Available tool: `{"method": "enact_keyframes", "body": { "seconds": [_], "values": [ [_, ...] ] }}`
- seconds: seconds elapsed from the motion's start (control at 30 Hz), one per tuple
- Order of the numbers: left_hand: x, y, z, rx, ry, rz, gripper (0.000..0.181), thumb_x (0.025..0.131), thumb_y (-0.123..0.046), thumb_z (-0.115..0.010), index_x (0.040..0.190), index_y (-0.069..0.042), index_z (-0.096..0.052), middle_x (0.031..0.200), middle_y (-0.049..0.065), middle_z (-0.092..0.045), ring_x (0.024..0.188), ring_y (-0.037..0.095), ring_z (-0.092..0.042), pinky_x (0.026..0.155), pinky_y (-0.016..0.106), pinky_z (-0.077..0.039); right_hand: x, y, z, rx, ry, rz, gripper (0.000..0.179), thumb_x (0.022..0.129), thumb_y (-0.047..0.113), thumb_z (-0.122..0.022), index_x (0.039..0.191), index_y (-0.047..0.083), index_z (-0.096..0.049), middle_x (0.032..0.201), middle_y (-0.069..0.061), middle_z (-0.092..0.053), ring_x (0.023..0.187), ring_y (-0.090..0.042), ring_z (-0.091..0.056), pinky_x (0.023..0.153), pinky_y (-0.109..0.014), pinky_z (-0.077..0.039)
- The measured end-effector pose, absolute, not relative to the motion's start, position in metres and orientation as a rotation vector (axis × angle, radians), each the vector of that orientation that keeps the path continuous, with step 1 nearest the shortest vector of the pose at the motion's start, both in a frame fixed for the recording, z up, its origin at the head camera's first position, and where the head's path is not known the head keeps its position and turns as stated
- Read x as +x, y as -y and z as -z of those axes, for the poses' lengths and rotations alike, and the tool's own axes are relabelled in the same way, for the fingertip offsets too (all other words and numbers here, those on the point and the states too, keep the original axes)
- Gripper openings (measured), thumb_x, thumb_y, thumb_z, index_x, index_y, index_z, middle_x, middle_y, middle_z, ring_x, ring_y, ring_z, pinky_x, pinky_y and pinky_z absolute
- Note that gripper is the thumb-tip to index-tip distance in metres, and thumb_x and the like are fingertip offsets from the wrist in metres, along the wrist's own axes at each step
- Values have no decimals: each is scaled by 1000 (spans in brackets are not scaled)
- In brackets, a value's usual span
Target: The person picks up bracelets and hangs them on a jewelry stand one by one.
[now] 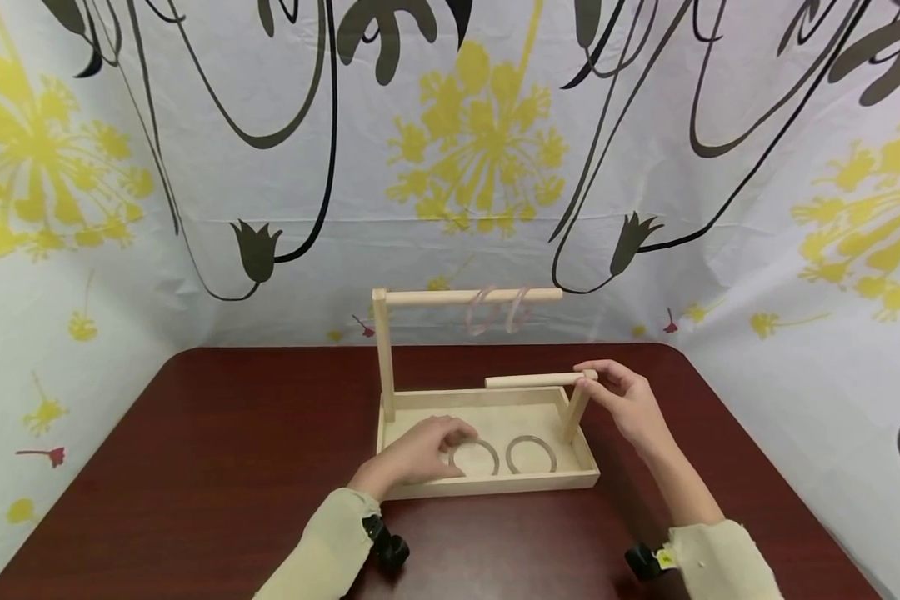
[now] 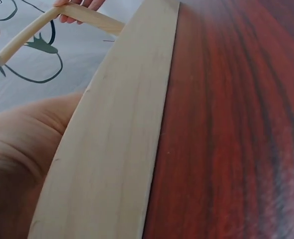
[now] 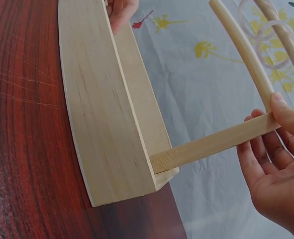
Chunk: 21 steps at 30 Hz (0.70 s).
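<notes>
A pale wooden tray carries a tall post with a long bar at its left end. At its right end stands a shorter post with a lower bar. My right hand grips the top of the short post where that bar joins it. Inside the tray, my left hand has thumb and fingers spread around the left side of a clear ring. Another ring lies flat to its right. Two translucent pinkish rings hang on the long upper bar.
The tray rests on a dark red-brown table. A white cloth printed with yellow flowers and dark stems hangs behind and along both sides. Black wrist cameras are strapped at both cuffs.
</notes>
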<state>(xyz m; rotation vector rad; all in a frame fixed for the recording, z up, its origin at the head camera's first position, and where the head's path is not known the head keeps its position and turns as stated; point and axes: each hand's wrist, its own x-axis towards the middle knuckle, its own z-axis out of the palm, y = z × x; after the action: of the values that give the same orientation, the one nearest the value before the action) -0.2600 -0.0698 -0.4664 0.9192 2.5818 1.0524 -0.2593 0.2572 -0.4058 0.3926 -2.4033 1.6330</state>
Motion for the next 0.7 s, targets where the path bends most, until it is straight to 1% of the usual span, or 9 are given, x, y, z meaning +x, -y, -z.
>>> {"method": "enact_keyframes", "body": {
  "seconds": [0.1, 0.2, 0.33, 0.5, 0.57, 0.7],
  "values": [
    [-262, 73, 466, 868, -2567, -1149, 57, 80, -24, -85, 130, -12, -61, 124, 3, -66, 104, 18, -62, 88, 29, -51, -259, -257, 405, 389, 2399, -1638, 28, 99, 19, -64, 120, 1, -65, 102, 19, -67, 94, 4, -62, 84, -12, -50],
    [-264, 76, 465, 777, -2513, -1326, 60, 79, -26, -85, 132, -10, -60, 126, 7, -66, 105, 22, -64, 89, 32, -53, -259, -256, 405, 390, 2392, -1637, 27, 98, 18, -64, 119, 1, -65, 102, 19, -67, 94, 4, -62, 84, -12, -50],
    [-265, 79, 461, 628, -2388, -1607, 58, 83, -21, -82, 133, -6, -59, 129, 15, -63, 110, 31, -64, 92, 37, -55, -258, -256, 404, 391, 2380, -1636, 27, 98, 16, -64, 119, -1, -65, 101, 19, -67, 94, 4, -61, 84, -12, -50],
    [-265, 82, 455, 543, -2269, -1822, 50, 89, -16, -75, 134, -5, -56, 138, 18, -58, 120, 35, -58, 99, 42, -51, -257, -257, 405, 391, 2376, -1641, 29, 98, 16, -64, 120, -3, -64, 101, 19, -67, 94, 4, -61, 84, -12, -49],
    [-265, 81, 453, 523, -2221, -1888, 51, 91, -15, -73, 137, -4, -53, 141, 18, -56, 124, 36, -56, 100, 41, -51, -256, -257, 405, 394, 2375, -1641, 32, 98, 16, -64, 121, -6, -62, 101, 19, -66, 94, 5, -61, 84, -12, -49],
    [-266, 78, 449, 494, -2105, -2055, 53, 93, -9, -69, 141, 1, -48, 144, 21, -54, 128, 35, -54, 100, 30, -51, -257, -256, 405, 391, 2372, -1639, 33, 98, 15, -64, 122, -8, -61, 100, 20, -66, 93, 6, -61, 83, -11, -50]
  ]
}}
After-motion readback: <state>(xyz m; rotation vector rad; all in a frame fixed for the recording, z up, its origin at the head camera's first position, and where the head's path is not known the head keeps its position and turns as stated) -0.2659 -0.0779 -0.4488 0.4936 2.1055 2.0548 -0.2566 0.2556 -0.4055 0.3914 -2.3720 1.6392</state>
